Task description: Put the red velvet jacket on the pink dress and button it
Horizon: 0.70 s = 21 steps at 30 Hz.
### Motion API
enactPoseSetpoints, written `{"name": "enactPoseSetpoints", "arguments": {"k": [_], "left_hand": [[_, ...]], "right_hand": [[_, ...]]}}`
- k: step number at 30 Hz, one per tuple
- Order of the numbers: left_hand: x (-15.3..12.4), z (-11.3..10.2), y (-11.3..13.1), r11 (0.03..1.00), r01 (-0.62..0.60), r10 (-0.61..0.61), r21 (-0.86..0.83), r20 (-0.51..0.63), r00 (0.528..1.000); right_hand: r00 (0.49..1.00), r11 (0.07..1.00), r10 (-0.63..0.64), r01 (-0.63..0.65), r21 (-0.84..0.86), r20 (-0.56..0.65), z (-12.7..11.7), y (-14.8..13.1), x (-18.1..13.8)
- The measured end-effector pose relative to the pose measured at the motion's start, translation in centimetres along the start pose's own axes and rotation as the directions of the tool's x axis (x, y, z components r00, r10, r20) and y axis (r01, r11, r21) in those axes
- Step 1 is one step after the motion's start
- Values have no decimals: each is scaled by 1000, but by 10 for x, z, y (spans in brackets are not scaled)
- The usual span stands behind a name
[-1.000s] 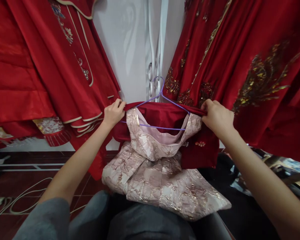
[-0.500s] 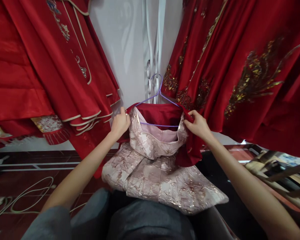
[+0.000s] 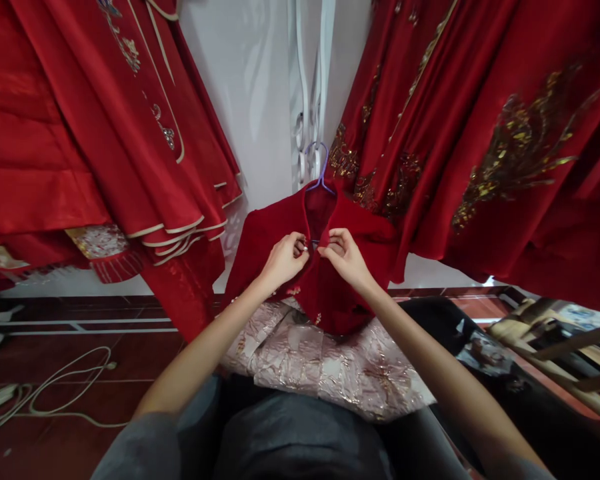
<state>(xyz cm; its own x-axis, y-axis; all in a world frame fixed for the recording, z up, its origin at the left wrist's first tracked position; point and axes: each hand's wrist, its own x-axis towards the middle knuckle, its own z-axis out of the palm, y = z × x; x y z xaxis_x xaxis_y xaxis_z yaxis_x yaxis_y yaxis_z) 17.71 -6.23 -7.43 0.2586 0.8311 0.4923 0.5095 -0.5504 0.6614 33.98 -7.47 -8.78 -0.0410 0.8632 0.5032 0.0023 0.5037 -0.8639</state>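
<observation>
A short red jacket (image 3: 275, 230) hangs on a purple hanger (image 3: 322, 175) in front of me, draped over a pale pink brocade dress (image 3: 325, 373) with a metallic sheen. My left hand (image 3: 286, 257) pinches the jacket's front edge on the left side of the neck opening. Opposite it, my right hand (image 3: 347, 257) pinches the other front edge. The two hands are close together, with a narrow gap between the edges. The dress bodice is hidden under the jacket, and its skirt spreads across my lap.
Red garments (image 3: 105, 133) with cream piping hang at the left. More red garments (image 3: 440, 167) with gold sequins hang at the right. A white cable (image 3: 75, 380) lies on the tiled floor. At lower right is a black surface (image 3: 445, 333) bearing a plastic packet (image 3: 485, 353).
Both hands have moved inward from the shoulders to the jacket's front. The jacket, earlier spread open behind the bodice, now covers the bodice, with its front edges drawn together.
</observation>
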Motion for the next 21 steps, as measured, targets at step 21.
{"name": "enactPoseSetpoints", "arguments": {"k": [21], "left_hand": [[-8, -3, 7, 987, -158, 158, -2, -18, 987]], "right_hand": [[971, 936, -219, 184, -299, -90, 0, -4, -10]]}}
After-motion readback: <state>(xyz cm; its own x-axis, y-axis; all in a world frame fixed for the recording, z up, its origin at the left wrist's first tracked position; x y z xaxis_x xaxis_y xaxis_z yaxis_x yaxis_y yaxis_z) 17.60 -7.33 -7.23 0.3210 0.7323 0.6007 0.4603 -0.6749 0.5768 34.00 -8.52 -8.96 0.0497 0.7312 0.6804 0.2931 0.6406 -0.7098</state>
